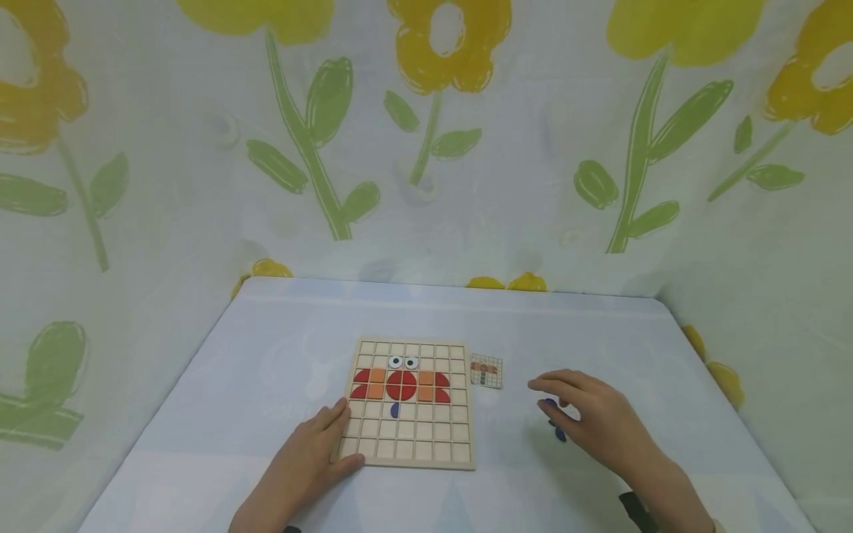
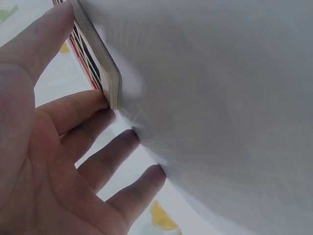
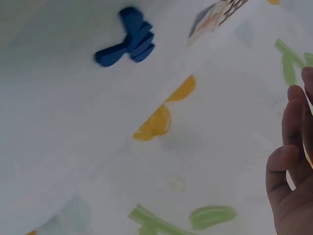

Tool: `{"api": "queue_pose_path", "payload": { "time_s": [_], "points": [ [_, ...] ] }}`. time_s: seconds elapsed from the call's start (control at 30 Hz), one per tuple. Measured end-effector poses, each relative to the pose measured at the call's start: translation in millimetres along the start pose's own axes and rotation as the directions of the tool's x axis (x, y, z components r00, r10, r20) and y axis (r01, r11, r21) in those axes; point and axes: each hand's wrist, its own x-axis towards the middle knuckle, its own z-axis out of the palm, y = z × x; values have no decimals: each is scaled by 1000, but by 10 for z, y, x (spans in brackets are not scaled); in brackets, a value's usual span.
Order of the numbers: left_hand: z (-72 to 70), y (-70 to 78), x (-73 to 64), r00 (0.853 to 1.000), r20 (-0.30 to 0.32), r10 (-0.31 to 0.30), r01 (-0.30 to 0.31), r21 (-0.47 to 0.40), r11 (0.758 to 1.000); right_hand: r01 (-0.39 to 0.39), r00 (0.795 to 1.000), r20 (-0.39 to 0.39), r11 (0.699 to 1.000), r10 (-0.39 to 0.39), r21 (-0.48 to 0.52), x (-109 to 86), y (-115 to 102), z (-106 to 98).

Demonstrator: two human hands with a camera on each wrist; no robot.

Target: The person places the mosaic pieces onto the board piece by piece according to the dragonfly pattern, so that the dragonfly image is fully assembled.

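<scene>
A wooden grid board (image 1: 404, 449) lies on the table with flat pieces forming a figure. Two eye discs (image 1: 403, 363) sit above a red circle (image 1: 401, 386), and a blue rounded piece (image 1: 395, 410) lies below it. My left hand (image 1: 309, 451) rests at the board's lower left corner, thumb on the near edge and fingers along the left side. In the left wrist view its fingers are extended, some touching the tabletop beside the board's corner (image 2: 113, 85). Above several loose blue pieces (image 1: 560, 435) hovers my right hand (image 1: 600, 422), fingers loosely bent and holding nothing.
Between the board and my right hand lies a small card (image 1: 494, 379) printed with a gridded figure. Orange squares (image 1: 426, 386) and red rounded pieces (image 1: 442, 388) flank the circle on the board. A flower-patterned curtain (image 1: 480, 222) stands behind the table.
</scene>
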Motion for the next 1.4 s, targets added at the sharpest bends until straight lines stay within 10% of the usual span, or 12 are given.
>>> {"api": "queue_pose_path", "payload": {
  "time_s": [0.8, 1.2, 1.4],
  "points": [
    [-10, 0, -17, 1000, 3, 6, -6, -11, 1000, -52, 991, 119, 991, 66, -121, -626, 461, -124],
    [-26, 4, 1, 1000, -14, 18, -18, -4, 1000, -232, 884, 393, 968, 252, -98, -544, 484, -18],
    [-16, 3, 0, 1000, 5, 4, -4, -5, 1000, -197, 885, 416, 977, 211, -78, -521, 498, 29]
  ]
}}
